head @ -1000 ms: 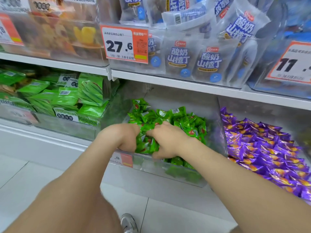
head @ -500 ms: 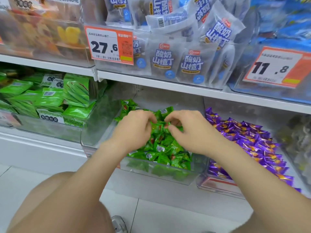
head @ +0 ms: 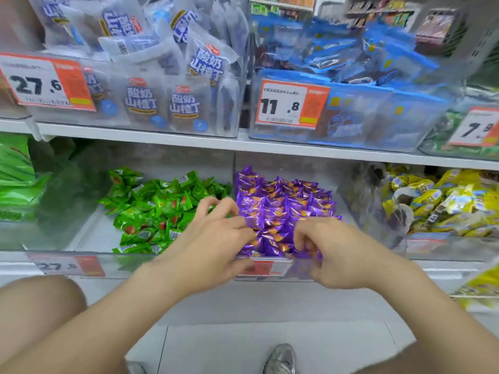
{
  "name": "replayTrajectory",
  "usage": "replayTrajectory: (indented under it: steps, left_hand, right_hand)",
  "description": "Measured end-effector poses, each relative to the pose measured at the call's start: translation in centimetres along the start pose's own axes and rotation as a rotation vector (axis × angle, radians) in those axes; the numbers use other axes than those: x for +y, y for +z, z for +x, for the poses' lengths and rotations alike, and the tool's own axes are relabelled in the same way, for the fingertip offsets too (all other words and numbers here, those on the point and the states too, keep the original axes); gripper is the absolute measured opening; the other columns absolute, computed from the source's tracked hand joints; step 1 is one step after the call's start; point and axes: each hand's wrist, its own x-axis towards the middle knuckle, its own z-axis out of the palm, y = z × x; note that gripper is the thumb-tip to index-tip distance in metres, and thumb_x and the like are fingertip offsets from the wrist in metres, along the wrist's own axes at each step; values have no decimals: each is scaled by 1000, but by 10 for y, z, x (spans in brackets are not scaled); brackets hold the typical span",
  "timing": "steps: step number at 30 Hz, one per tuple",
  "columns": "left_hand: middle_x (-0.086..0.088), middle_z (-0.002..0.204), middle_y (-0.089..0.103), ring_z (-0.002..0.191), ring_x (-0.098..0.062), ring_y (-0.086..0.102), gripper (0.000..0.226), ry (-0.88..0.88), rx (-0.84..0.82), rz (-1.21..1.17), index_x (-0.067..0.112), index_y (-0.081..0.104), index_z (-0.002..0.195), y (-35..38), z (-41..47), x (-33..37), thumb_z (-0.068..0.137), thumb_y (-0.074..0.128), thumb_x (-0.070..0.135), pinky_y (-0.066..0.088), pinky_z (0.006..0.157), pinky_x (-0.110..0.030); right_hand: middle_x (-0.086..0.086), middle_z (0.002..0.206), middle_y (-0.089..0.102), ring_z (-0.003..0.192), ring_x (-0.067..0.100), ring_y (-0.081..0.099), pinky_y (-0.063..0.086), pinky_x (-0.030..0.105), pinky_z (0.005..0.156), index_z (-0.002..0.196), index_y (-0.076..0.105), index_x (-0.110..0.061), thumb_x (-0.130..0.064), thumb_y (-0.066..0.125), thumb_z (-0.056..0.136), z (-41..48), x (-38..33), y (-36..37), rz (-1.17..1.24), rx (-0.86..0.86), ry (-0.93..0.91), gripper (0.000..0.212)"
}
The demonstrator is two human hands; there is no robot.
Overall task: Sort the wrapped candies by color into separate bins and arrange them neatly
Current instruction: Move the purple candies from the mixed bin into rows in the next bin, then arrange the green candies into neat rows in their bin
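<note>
L hand (head: 213,238) is loosely spread, fingertips resting on the purple candies (head: 283,201) at the left edge of their clear bin (head: 299,273); R hand (head: 334,255) has its fingers curled down into the front of the same pile, too blurred to tell if it pinches one. Half a sec ago both hands were in the green candies (head: 156,211) one bin to the left; now both are across the divider. Wrappers are glossy, crinkly foil pillows w/ crimped ends; bin walls are see-through plastic.

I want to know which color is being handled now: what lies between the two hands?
Purple candies lie between the left hand and the right hand, as the head view shows.
</note>
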Motion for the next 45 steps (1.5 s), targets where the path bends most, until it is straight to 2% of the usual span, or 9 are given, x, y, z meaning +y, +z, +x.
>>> replayTrajectory:
  steps: [4, 12, 20, 29, 34, 38, 40, 43, 45]
  left_hand:
    - [15, 74, 60, 98, -20, 45, 37, 18, -54, 72, 29, 65, 79, -1, 8, 5, 81, 55, 65, 29, 93, -45]
    - [14, 68, 59, 89, -19, 38, 24, 27, -54, 163, 31, 64, 75, 8, 14, 11, 83, 63, 53, 22, 82, -40]
    - [5, 77, 59, 80, -29, 53, 17, -101, 85, 220, 24, 61, 81, 15, 36, 23, 81, 75, 33, 36, 72, -43]
    - [4, 66, 55, 77, -29, 49, 38, -167, -6, 303, 23, 57, 69, 44, 55, 26, 58, 92, 14, 27, 70, -41]
    - [7, 61, 54, 79, -28, 49, 35, -164, -8, 264, 24, 60, 64, 42, 54, 23, 62, 95, 27, 30, 75, -43]
    - [11, 98, 64, 98, -26, 50, 36, -233, 103, 91, 32, 72, 100, 31, 47, 17, 80, 76, 62, 35, 82, -43]
    - [6, 125, 56, 112, -27, 47, 52, -354, 128, -19, 33, 62, 126, 23, 44, 15, 87, 64, 66, 42, 87, -45]
    - [-7, 155, 34, 136, -32, 37, 76, -515, 54, -135, 20, 38, 151, 24, 39, 7, 91, 58, 62, 43, 103, -50]
    - [-10, 166, 21, 148, -33, 27, 89, -553, -49, -186, 13, 19, 162, 28, 34, 2, 94, 51, 63, 35, 115, -52]
  right_hand:
    - [-13, 89, 62, 93, 14, 59, 48, 35, 69, 87, 51, -36, -31, 68, 84, -9, 20, 14, -106, -1, 12, 18]
    - [-10, 93, 65, 97, 19, 62, 50, 35, 70, 95, 64, -32, -29, 69, 84, -11, 24, 17, -161, 99, 24, 12]
    - [-14, 96, 62, 94, 15, 63, 51, 34, 72, 91, 63, -31, -29, 73, 84, 1, 46, 5, -85, 247, 148, 12]
    - [-11, 89, 64, 89, 19, 62, 41, 32, 65, 88, 60, -31, -21, 73, 84, 22, 60, 14, -122, 170, 182, 17]
    - [-3, 93, 64, 89, 27, 62, 49, 37, 67, 90, 55, -27, -14, 70, 82, 23, 47, 8, -124, 55, 213, 21]
    - [-6, 95, 64, 96, 25, 63, 55, 39, 75, 106, 62, -25, -18, 59, 71, 41, 24, 3, 179, 165, 212, 35]
    - [4, 120, 65, 116, 27, 59, 52, 42, 96, 133, 58, -18, -19, 57, 84, 62, 9, 4, 357, 251, 180, 49]
    - [22, 162, 31, 152, 35, 28, 28, 39, 120, 159, 23, -1, -18, 47, 100, 104, -11, 8, 427, 132, 181, 66]
    - [24, 170, -1, 159, 38, -2, 9, 43, 129, 162, 1, 2, -15, 44, 101, 130, -19, 11, 470, 79, 216, 77]
